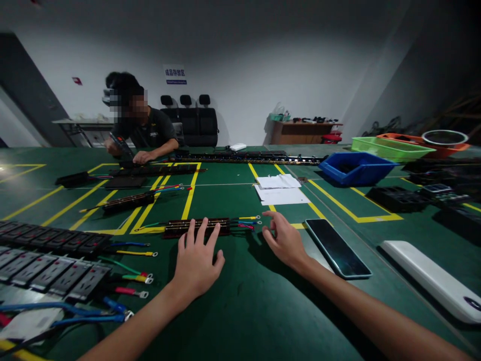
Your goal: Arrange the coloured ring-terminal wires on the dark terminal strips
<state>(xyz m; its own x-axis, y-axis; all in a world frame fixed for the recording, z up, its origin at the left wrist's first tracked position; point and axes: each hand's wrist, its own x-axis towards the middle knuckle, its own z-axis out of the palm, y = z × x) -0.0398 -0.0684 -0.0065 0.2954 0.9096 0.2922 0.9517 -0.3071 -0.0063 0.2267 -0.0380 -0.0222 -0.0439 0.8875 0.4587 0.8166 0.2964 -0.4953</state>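
Bare left grip (195, 263): five slim fingers (201, 233), knuckles faintly marked. Behind the grip a narrow wrist, then the left forearm (143, 321), bare and lean, widening to the picture's edge. Bare right grip (285, 243): slim fingers too, thumb side partly hidden. Behind it the right forearm (356, 301), bare, shadowed along its underside. Sleeves out of view.

I am watching my left hand (197, 263) lying flat, fingers spread, its fingertips touching the dark terminal strip (176, 228) on the green table (240, 301). My right hand (285, 241) is hovering, fingers loose, beside the strip's coloured wires (248, 222), a phone (336, 247) lying just right of it.
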